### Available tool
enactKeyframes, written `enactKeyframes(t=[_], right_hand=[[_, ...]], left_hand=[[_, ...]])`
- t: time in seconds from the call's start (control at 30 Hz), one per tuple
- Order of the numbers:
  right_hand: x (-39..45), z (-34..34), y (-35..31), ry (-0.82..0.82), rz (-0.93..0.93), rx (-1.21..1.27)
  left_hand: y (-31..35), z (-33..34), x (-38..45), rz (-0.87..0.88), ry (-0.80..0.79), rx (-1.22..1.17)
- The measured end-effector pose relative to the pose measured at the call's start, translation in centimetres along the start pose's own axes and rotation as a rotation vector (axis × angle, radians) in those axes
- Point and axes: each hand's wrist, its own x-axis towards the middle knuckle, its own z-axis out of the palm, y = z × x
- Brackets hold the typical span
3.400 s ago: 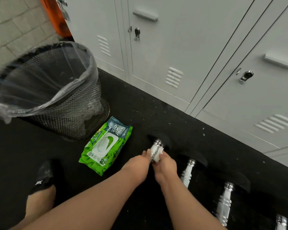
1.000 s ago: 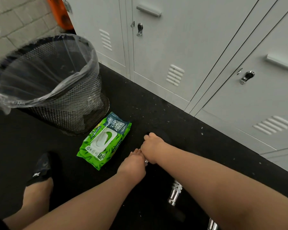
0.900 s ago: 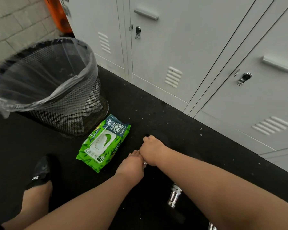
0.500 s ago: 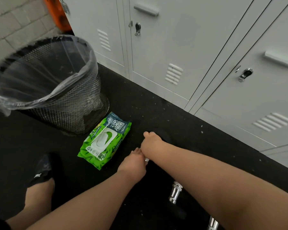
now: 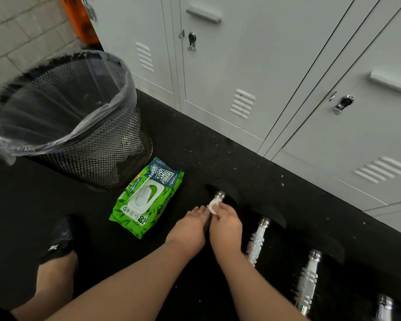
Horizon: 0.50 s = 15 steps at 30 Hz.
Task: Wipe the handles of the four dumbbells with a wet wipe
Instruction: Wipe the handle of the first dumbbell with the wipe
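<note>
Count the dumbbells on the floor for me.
4, in a row along the lockers. The first dumbbell is under the hands, the second just right of it, the third farther right, the fourth cut off at the bottom edge.

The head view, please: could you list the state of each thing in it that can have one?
Wet wipe: bunched, held on the first dumbbell's handle.
First dumbbell: lying on the floor, handle mostly hidden by the hands.
Right hand: grips the wet wipe.
Left hand: on the first dumbbell, grip hidden.
Wipes pack: flat, lid shut.
Bin: upright, clear liner in.
Locker doors: shut.
</note>
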Motion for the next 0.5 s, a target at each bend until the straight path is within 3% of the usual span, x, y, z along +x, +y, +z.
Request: enactKeyframes(t=[0.1,0.2,0.27,0.4,0.5], right_hand=[[-1.6,1.8,0.9,0.098,0.206,0.248],[-0.4,2.4,0.6,-0.013,0.451,0.754],[1.8,2.1,-0.3,-0.083,0.57,0.948],[3.5,1.5,-1.1,-0.161,0.648,1.06],[1.8,0.9,-0.1,-0.296,0.598,0.881]], left_hand=[[-0.1,-0.3,0.2,0.006,-0.028,0.005],[0.0,-0.3,0.1,-0.001,-0.038,0.019],[0.0,0.0,0.1,-0.017,-0.057,0.024],[-0.4,-0.1,0.2,-0.045,-0.072,0.048],[-0.5,0.1,0.2,-0.038,-0.063,0.052]])
